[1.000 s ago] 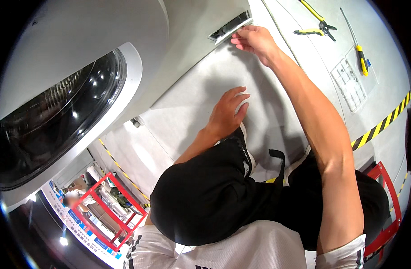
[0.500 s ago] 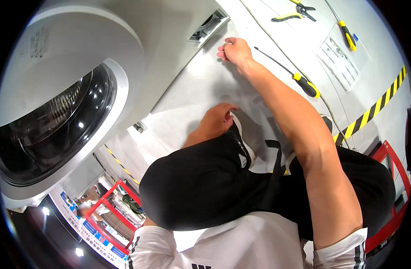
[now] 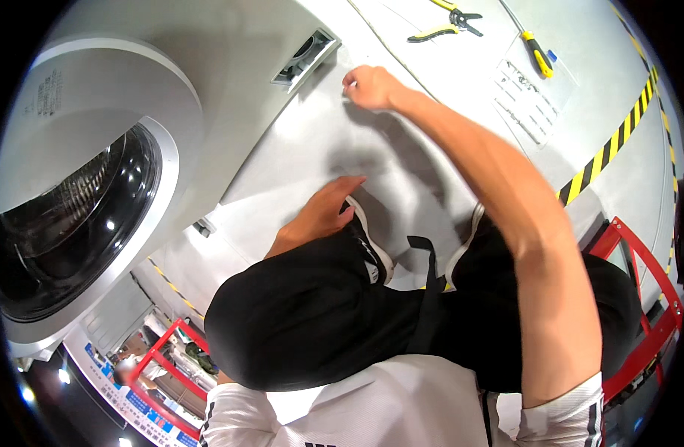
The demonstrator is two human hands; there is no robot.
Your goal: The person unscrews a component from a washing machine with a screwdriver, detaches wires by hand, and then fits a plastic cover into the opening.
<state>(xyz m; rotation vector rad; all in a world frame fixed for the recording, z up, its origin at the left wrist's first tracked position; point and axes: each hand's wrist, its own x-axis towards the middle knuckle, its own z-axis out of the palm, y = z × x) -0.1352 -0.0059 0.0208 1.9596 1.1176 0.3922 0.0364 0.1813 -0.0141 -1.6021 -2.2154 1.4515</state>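
My right hand (image 3: 367, 87) hovers over the pale grey floor, just off the lower corner of a front-loading washing machine (image 3: 237, 82). Its fingers are curled together; what they hold, if anything, is too small to make out. Closest to it is a square recess (image 3: 306, 59) in the machine's front, with a round dark part inside. My left hand (image 3: 328, 210) rests low beside my black shoe (image 3: 366, 242), fingers stretched, thumb apart, nothing held. The machine's round dark glass door (image 3: 81, 223) fills the left side.
Wire strippers (image 3: 454, 26) and a yellow-black screwdriver (image 3: 538, 56) lie on the far floor, near a clear printed bag (image 3: 528, 100). A thin cable (image 3: 390, 48) runs past. Striped tape (image 3: 610, 145) crosses at right. Red frames (image 3: 640, 298) stand both sides; a person (image 3: 133, 372) is behind.
The view has shifted, sliding the scene leftward. My right hand's fingers have curled in more. A second screwdriver, seen earlier beside my right forearm, no longer shows.
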